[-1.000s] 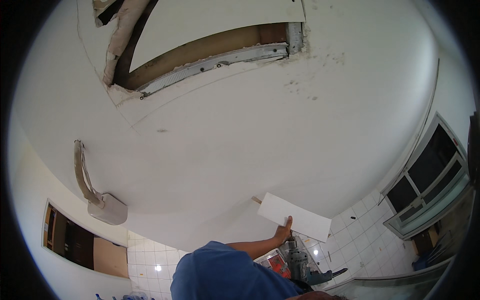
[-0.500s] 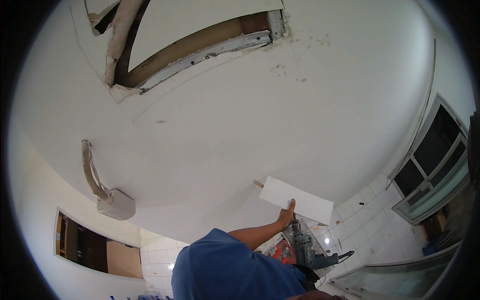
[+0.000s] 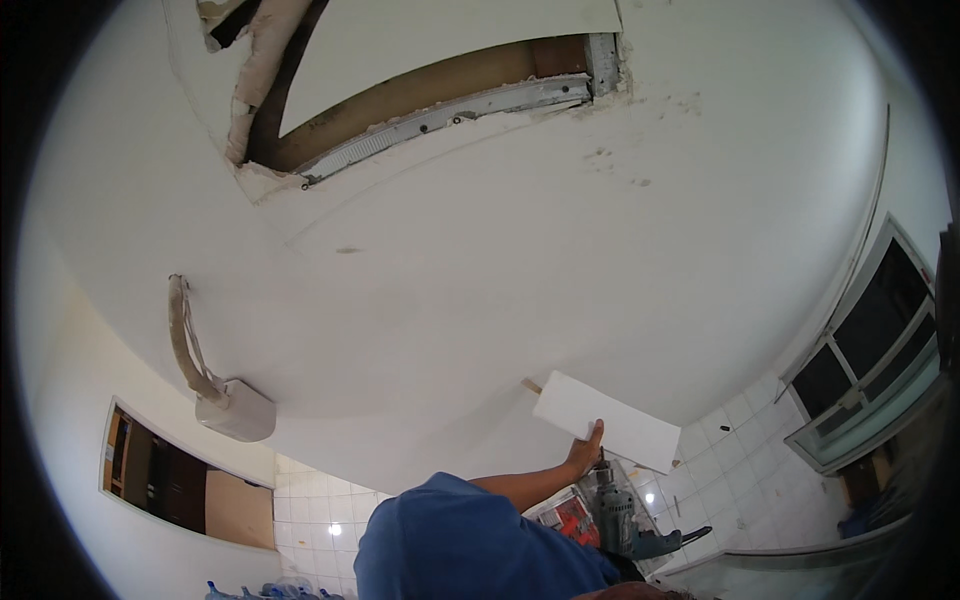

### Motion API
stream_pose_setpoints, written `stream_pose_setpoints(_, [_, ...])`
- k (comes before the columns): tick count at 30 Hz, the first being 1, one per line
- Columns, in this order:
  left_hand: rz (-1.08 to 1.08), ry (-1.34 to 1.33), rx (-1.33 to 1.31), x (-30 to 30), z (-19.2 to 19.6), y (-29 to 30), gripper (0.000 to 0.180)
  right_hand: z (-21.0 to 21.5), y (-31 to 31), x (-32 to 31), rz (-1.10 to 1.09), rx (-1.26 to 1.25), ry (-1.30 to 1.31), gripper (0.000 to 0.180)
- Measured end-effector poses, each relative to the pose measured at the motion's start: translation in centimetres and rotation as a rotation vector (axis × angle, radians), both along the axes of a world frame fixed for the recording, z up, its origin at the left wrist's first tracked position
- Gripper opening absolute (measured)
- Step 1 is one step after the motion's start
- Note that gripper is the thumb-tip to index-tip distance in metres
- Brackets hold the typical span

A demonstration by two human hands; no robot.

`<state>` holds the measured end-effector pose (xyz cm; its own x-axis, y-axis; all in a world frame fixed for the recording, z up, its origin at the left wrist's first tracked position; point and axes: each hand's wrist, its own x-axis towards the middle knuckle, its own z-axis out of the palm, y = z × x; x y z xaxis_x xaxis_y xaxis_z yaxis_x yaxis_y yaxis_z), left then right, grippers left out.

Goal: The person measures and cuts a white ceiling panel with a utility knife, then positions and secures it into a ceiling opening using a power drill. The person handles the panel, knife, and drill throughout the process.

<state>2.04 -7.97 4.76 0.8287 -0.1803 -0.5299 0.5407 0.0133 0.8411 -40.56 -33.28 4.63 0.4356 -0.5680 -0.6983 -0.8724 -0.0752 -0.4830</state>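
Observation:
My left hand [image 3: 587, 452] comes up from a blue sleeve at the lower edge. It grips the lower edge of a white rectangular board [image 3: 612, 420], with the thumb across the board's front and the other fingers mostly hidden. From behind the board's left end juts a short wooden stick [image 3: 531, 385]. Just below the hand is a dark teal corded power drill [image 3: 622, 520], its bit pointing up near the hand. Whether anything holds the drill is hidden. My right hand does not show.
Overhead, the white ceiling has a cut-out opening with a metal channel [image 3: 420, 128] and torn edges. A white box [image 3: 237, 410] hangs by a conduit at left. A red case [image 3: 572, 520] lies beside the drill. Blue bottles [image 3: 270, 590], a glazed window [image 3: 865, 340] and floor tiles [image 3: 740, 450] show too.
The view has shifted slightly. My left hand, the board and the drill appear a little lower and farther right, with the hand still gripping the board.

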Motion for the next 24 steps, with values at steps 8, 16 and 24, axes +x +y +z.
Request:
stream_pose_setpoints(8, [0.027, -0.260, -0.053, -1.1, -0.6, 0.4, 0.056, 2.4, 0.5, -5.2, -0.027, -0.002, 0.115, 0.028])
stream_pose_setpoints(16, [0.003, -0.329, 0.022, -1.0, 0.4, 0.5, 0.051, 11.2, -5.5, -11.7, 0.139, -0.222, 0.109, 0.025])
stream_pose_setpoints(24, [0.085, -0.658, 0.008, -0.4, 3.3, 1.8, 0.041, 27.5, -9.4, 10.2, 0.131, -0.584, -0.939, 0.029])
